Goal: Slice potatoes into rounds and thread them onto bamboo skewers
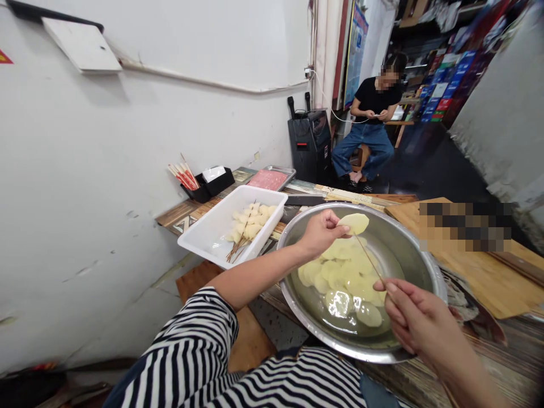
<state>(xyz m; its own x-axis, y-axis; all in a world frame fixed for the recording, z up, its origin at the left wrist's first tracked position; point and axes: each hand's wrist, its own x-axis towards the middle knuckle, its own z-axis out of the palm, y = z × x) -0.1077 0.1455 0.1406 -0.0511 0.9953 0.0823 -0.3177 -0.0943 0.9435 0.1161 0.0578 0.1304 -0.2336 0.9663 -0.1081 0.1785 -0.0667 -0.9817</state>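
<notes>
My left hand (321, 231) pinches a thin potato slice (356, 223) above the far side of a wide metal basin (293, 309). Between the thumb and fingers of my right hand (414, 314) is a thin wooden skewer (369, 256), slanting up so its tip meets the slice's lower edge; whether it has gone through I cannot tell. Many pale potato slices (340, 272) lie in water in the basin. To the left, a white plastic tub (204, 241) holds several skewers threaded with potato slices (250, 221).
Behind the tub are a black holder with wrapped chopsticks (204, 187) and a metal tray of pink meat (270, 179). A knife (306, 199) lies behind the basin, a wooden board (480, 277) to its right. Farther back, a person (374, 113) sits beside a black speaker (310, 139).
</notes>
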